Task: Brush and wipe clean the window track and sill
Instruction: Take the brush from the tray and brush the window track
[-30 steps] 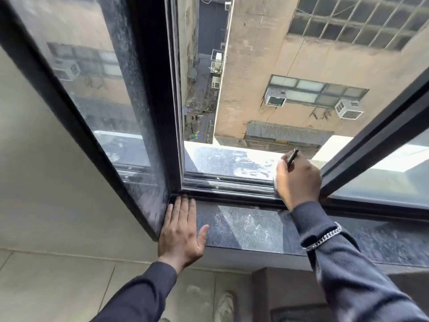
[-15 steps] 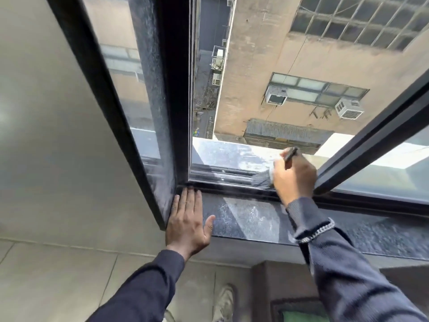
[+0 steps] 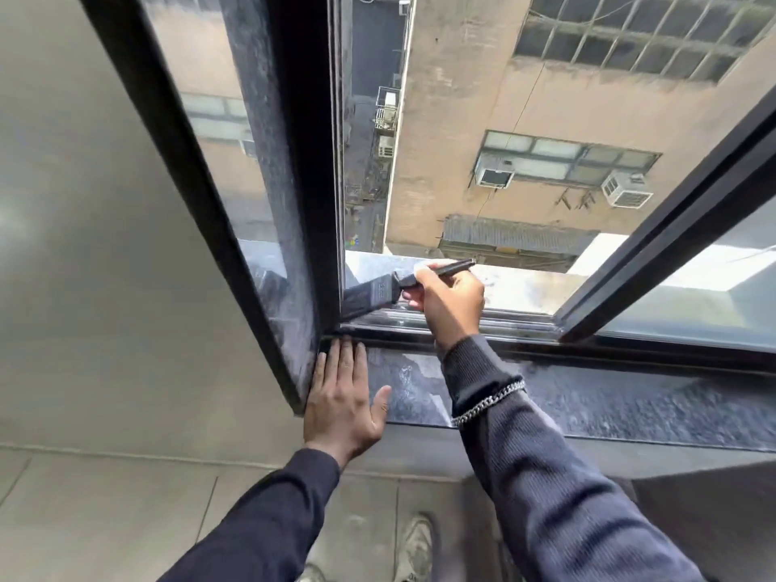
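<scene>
My left hand (image 3: 342, 399) lies flat and open on the granite sill (image 3: 609, 399), at about 7 o'clock in view, fingertips touching the black frame corner (image 3: 313, 287). It hasn't moved in the last second; it's just a brace.

My right hand (image 3: 451, 302) is wrapped tight around the brush (image 3: 390, 289), handle poking out toward 1 o'clock. Change: a second ago the hand was mid-track with the bristles hidden; now it has swept left and the bristle head sits down in the window track (image 3: 483, 321), jammed against the frame corner. I judge that pass is done: the dirt is piled at the left end, not yet lifted out.

The sill between my hands has a pale dusty smear (image 3: 413, 378), so wiping isn't finished there.

In the way: the frame post blocks further leftward travel, and the sliding sash (image 3: 672, 241) at 3 o'clock covers the track's right stretch. Beyond the track lies the outer ledge (image 3: 520, 287), then a sheer drop. Loose grip risks losing the brush.
</scene>
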